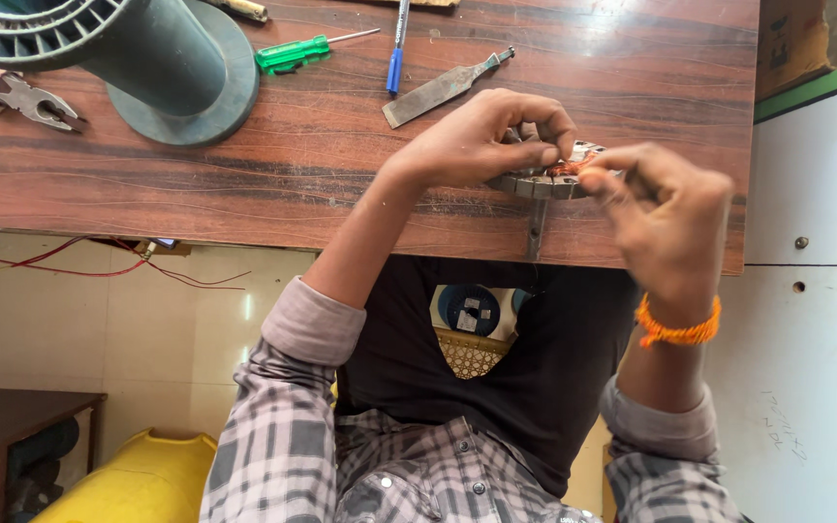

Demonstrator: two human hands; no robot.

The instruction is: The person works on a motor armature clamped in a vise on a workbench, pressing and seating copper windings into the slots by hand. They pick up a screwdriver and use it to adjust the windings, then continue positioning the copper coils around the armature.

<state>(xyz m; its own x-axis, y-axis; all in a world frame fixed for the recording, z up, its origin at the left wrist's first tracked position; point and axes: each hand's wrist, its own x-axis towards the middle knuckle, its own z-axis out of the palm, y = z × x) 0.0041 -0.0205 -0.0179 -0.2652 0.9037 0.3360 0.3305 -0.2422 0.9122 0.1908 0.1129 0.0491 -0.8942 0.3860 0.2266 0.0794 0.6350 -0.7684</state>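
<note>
At the near edge of the tabletop (244, 184), the left hand (481, 136) grips the round metal winding core (546, 180) while the right hand (666, 208) pinches copper wire (566, 168) on it, best kept taut and seated squarely in its slot.

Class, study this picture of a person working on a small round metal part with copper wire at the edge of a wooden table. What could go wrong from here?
The round metal part sits right at the table edge, so it might slip off. The left hand and right hand crowd the copper wire, which could snag or kink. The metal file lies close to the left hand and could be knocked.
</note>
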